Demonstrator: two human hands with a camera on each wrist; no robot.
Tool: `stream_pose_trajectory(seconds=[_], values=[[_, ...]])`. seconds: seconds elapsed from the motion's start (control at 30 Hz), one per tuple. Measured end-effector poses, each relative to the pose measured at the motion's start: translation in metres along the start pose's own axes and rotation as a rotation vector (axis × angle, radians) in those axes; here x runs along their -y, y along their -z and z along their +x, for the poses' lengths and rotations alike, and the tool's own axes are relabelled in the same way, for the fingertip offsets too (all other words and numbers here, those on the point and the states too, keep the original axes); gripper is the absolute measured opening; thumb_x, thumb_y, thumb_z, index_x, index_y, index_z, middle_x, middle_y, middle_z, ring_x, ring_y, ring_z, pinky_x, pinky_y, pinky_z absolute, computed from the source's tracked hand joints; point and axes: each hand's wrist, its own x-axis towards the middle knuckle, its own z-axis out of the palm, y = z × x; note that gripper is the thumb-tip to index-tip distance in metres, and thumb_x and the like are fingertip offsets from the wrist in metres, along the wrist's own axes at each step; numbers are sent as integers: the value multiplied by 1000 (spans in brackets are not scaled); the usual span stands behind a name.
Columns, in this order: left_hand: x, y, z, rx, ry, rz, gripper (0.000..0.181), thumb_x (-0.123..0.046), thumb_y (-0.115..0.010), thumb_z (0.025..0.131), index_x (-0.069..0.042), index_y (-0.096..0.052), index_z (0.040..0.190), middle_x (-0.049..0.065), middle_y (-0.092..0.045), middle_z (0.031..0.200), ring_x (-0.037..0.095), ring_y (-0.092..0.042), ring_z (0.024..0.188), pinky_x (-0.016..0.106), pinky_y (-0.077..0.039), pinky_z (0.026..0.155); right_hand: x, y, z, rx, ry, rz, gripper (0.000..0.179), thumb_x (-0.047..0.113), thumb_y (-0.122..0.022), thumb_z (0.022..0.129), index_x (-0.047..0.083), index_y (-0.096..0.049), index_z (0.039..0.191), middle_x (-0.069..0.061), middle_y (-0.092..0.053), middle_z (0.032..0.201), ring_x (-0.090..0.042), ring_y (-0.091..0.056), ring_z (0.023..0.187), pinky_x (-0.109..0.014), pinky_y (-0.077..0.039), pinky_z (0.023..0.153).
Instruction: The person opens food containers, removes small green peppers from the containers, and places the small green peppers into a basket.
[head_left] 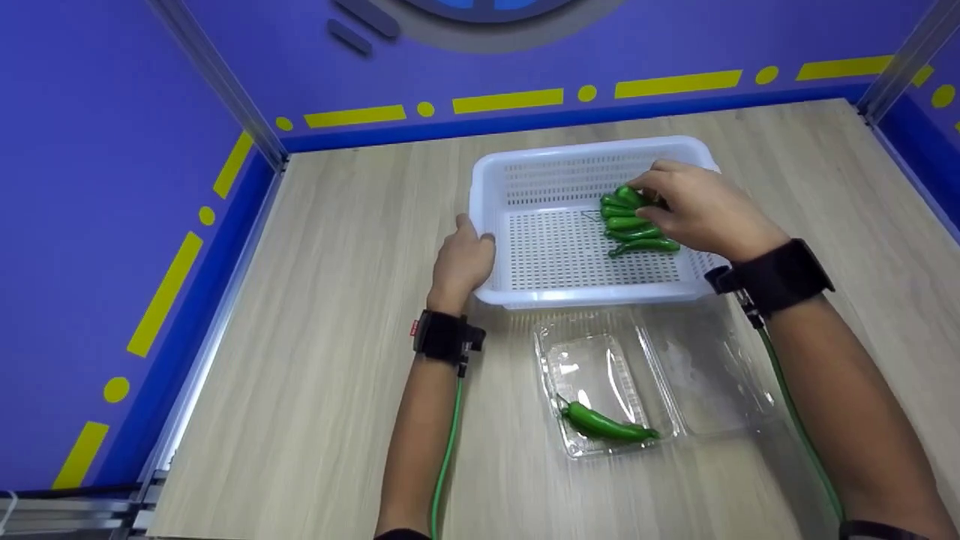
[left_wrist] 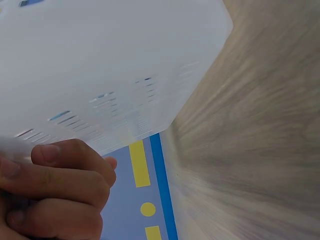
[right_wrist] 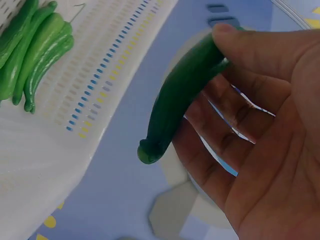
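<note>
A white slotted plastic basket (head_left: 570, 295) stands on the table, and my left hand (head_left: 463, 259) grips its left rim. Curled fingers (left_wrist: 70, 175) lie against the basket's side wall (left_wrist: 115, 75) in the left wrist view. My right hand (head_left: 701, 202) is over the basket's right part. Between its thumb and fingers it pinches a curved green chili pepper (right_wrist: 182, 95), held clear of the others in the right wrist view. Several green peppers (head_left: 634, 233) lie side by side on the basket floor below. Part of the held pepper is hidden by the hand in the head view.
In front of the basket lies an opened clear plastic clamshell box (head_left: 592, 360), with one green pepper (head_left: 607, 424) in its left half. Blue panels (head_left: 525, 67) with yellow marks wall the table (head_left: 337, 300) at the back and sides. A green cable (head_left: 448, 450) runs along each forearm.
</note>
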Motion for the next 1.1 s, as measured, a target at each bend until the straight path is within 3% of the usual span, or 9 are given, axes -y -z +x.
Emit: stream_pose_trajectory(seconds=[0.2, 0.43, 0.7, 1.1], values=[[-1, 0, 1, 2, 23, 0, 71, -32, -40, 102, 1, -16, 160, 18, -66, 117, 24, -67, 94, 37, -52, 75, -5, -5, 9, 98, -26, -25, 26, 9, -73, 89, 2, -74, 114, -12, -70, 106, -27, -63, 90, -47, -50, 81], [-2, 1, 2, -1, 30, -4, 71, -32, -41, 102, 0, -16, 161, 18, -65, 120, 25, -66, 96, 38, -52, 78, -10, -7, 23, 186, -5, -24, 9, 7, -74, 88, 4, -74, 97, -9, -68, 93, -24, -56, 80, -40, -44, 74], [-1, 0, 1, -1, 37, 2, 70, -31, -40, 102, 0, -18, 160, 18, -65, 120, 25, -66, 98, 40, -53, 80, -27, -16, 30, 282, -62, 26, 22, 6, -78, 84, 0, -78, 105, -15, -76, 101, -27, -68, 90, -50, -53, 84], [0, 0, 2, 1, 29, 6, 68, -31, -39, 102, -1, -19, 160, 20, -64, 123, 27, -67, 100, 41, -54, 80, -33, -37, 31, 376, -106, 1, 22, 6, -82, 78, 1, -79, 99, -14, -77, 96, -28, -72, 92, -49, -55, 85]])
